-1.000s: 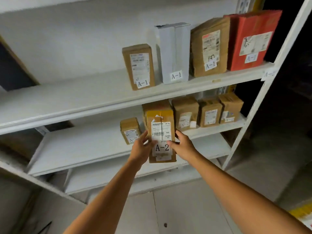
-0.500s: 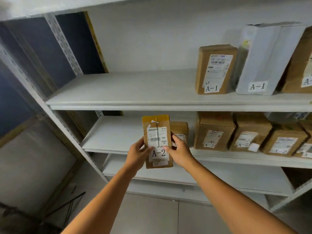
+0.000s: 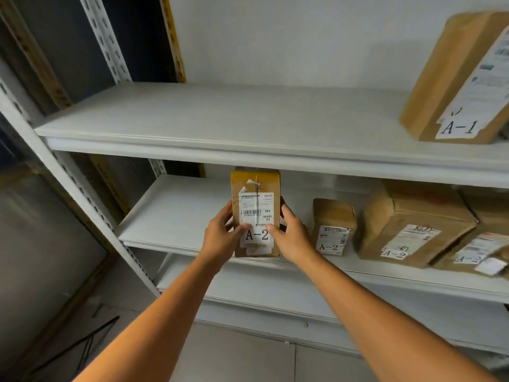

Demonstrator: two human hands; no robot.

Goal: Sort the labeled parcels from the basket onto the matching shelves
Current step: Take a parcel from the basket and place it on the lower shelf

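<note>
— Brown cardboard, that parcel?
— Yes, tall and narrow, taped down the front, with a white barcode label and a slip reading A-2 low on its face.
— Where is it?
— Upright at the near edge of the middle shelf, left of a small box and larger boxes, all marked A-2. Whether it rests on the board I cannot tell.
— And the hands?
— Left hand grips its left side, right hand its right, thumbs on the A-2 slip.
— Above?
— An A-1 box on the top shelf, at the right
</note>
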